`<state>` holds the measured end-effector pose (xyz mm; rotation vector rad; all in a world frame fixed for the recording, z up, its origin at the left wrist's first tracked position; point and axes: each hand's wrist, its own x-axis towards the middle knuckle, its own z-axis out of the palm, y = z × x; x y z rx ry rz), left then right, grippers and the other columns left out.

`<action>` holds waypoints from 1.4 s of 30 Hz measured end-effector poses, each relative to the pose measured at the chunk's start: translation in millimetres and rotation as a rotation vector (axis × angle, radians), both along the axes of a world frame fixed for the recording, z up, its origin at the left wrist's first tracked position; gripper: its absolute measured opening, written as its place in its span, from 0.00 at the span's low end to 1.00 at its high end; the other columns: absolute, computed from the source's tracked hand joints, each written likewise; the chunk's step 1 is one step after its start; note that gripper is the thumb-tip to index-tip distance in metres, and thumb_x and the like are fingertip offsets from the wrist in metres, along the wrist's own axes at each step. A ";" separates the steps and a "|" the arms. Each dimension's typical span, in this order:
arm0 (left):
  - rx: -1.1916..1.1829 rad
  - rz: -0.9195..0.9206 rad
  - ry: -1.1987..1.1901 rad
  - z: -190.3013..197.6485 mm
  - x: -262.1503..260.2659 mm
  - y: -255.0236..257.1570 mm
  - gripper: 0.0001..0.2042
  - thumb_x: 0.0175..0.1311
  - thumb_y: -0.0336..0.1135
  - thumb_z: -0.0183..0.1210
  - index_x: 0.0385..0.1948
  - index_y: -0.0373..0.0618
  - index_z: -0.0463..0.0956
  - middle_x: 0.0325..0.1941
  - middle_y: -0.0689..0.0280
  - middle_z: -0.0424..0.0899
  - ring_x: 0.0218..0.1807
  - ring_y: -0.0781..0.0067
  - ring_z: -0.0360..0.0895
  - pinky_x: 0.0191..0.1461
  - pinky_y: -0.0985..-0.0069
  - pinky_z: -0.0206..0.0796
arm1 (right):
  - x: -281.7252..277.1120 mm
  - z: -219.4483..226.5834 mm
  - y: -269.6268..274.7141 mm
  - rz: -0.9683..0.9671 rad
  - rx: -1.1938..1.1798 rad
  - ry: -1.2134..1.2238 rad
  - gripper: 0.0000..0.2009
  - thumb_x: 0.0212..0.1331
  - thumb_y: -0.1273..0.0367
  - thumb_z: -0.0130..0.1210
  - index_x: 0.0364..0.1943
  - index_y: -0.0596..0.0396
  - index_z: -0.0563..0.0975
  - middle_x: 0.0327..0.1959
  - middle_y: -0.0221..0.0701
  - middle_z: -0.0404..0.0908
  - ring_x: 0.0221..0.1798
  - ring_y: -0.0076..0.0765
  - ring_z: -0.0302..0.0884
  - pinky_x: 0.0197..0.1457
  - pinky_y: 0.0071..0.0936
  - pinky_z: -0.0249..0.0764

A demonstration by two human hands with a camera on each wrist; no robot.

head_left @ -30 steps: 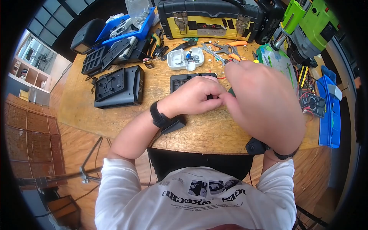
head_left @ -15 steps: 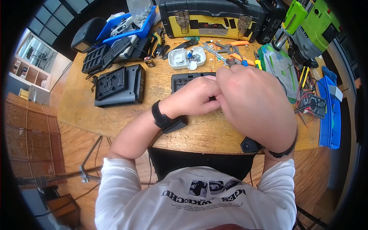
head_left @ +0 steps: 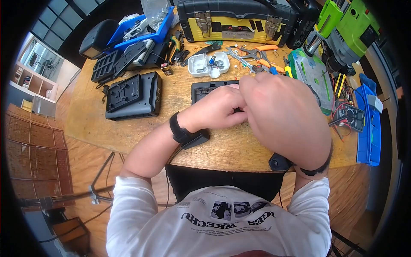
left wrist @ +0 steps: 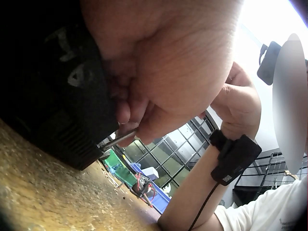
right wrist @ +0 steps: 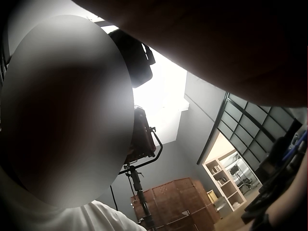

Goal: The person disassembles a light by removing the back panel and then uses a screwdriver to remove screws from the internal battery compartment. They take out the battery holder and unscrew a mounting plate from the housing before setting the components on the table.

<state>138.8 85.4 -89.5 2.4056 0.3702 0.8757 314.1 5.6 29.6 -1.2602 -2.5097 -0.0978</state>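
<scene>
Left hand and right hand meet over a black housing on a wooden bench, the left pinching, the right with fingertips hidden, so its hold cannot be told. Well behind the housing stands a yellow-and-black toolbox; to its left lies a black unit, and just behind it sits a white tray, apparently placed for easy reach. Hands cover much of the housing, leaving its long axis unclear, though its far edge runs left to right. At the housing's corner, a slim metal shaft slants lengthwise down from the left hand, lower end toward the housing, the pinch likely steadying it; whether it is seated cannot be seen.
</scene>
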 end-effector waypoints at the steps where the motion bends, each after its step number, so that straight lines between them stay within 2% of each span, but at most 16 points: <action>1: 0.000 0.000 0.000 1.5 0.3 -0.6 0.07 0.58 0.28 0.65 0.38 0.42 0.84 0.37 0.54 0.86 0.44 0.47 0.81 0.52 0.60 0.74 | -0.3 0.7 0.0 -0.014 -0.019 0.004 0.05 0.52 0.73 0.59 0.33 0.58 0.77 0.32 0.41 0.83 0.37 0.53 0.84 0.41 0.45 0.79; 3: -0.015 -0.018 -0.048 6.5 1.1 -2.7 0.08 0.58 0.28 0.65 0.39 0.42 0.85 0.38 0.53 0.86 0.45 0.46 0.82 0.53 0.60 0.75 | 0.7 -1.3 0.0 -0.027 -0.037 0.008 0.05 0.52 0.73 0.59 0.33 0.58 0.77 0.32 0.41 0.83 0.38 0.53 0.84 0.41 0.45 0.79; 5: -0.011 -0.013 -0.067 7.8 2.4 -4.3 0.09 0.57 0.28 0.65 0.39 0.42 0.85 0.39 0.53 0.86 0.45 0.46 0.82 0.54 0.60 0.75 | 3.8 -7.9 0.0 0.031 0.066 0.078 0.06 0.52 0.73 0.59 0.33 0.58 0.77 0.32 0.42 0.83 0.38 0.53 0.84 0.41 0.45 0.79; 16: 0.012 0.006 -0.038 -0.6 2.4 -2.5 0.10 0.58 0.29 0.64 0.41 0.42 0.84 0.41 0.53 0.86 0.48 0.45 0.81 0.55 0.59 0.75 | -5.0 -3.0 1.8 0.005 -0.004 0.002 0.07 0.51 0.72 0.61 0.32 0.58 0.77 0.31 0.40 0.82 0.37 0.50 0.85 0.40 0.43 0.79; 24: -0.047 0.015 0.043 -2.8 0.1 -2.8 0.15 0.59 0.31 0.64 0.48 0.43 0.81 0.50 0.51 0.85 0.54 0.43 0.81 0.57 0.58 0.75 | -13.5 -5.5 -0.6 0.016 0.049 -0.001 0.08 0.48 0.72 0.63 0.32 0.56 0.77 0.30 0.39 0.82 0.37 0.47 0.85 0.39 0.41 0.79; 34: -0.036 0.027 -0.002 -2.6 0.0 -4.5 0.15 0.58 0.31 0.64 0.48 0.43 0.81 0.51 0.50 0.85 0.54 0.42 0.81 0.58 0.57 0.75 | -12.4 -4.8 0.3 0.041 0.046 0.009 0.08 0.48 0.72 0.63 0.32 0.57 0.78 0.29 0.39 0.82 0.35 0.47 0.85 0.38 0.40 0.79; 42: 0.011 0.032 0.006 -2.8 0.1 -2.9 0.13 0.58 0.31 0.64 0.45 0.43 0.82 0.46 0.51 0.86 0.50 0.42 0.82 0.54 0.58 0.77 | -13.8 -4.8 0.4 0.011 0.044 -0.004 0.07 0.50 0.72 0.62 0.32 0.57 0.78 0.29 0.39 0.82 0.35 0.47 0.85 0.37 0.41 0.79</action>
